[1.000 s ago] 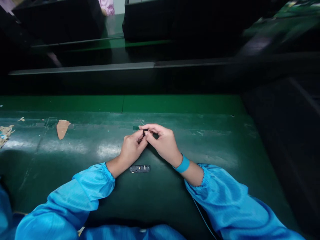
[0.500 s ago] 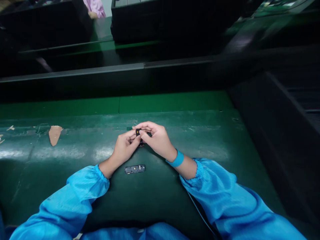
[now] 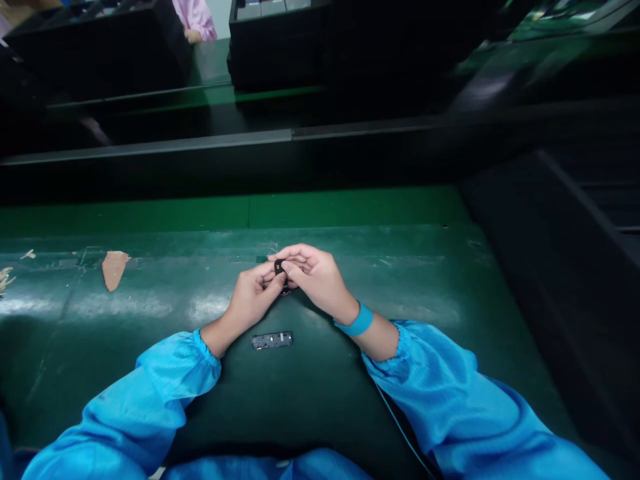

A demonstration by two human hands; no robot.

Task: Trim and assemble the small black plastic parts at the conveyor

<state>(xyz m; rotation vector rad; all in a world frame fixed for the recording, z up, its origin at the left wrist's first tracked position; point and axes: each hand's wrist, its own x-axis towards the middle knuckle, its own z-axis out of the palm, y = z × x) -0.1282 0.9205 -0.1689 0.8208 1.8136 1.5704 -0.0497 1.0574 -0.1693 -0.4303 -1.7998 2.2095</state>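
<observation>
Blk part (image 3: 280,262) turned, yellow patch (image 3: 278,267) showing, poss. label

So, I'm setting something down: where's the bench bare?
Bare bench lies between the right hand and dark side wall, and between the brown scrap and left hand. Crowded: middle, around the held black piece and small board.

dim overall — pale glare streaks the green tabletop (image 3: 320,380) beyond and to the left of the circuit board (image 3: 271,341); shade darkens this side of it — far beyond and rightward, everything blurs.
</observation>
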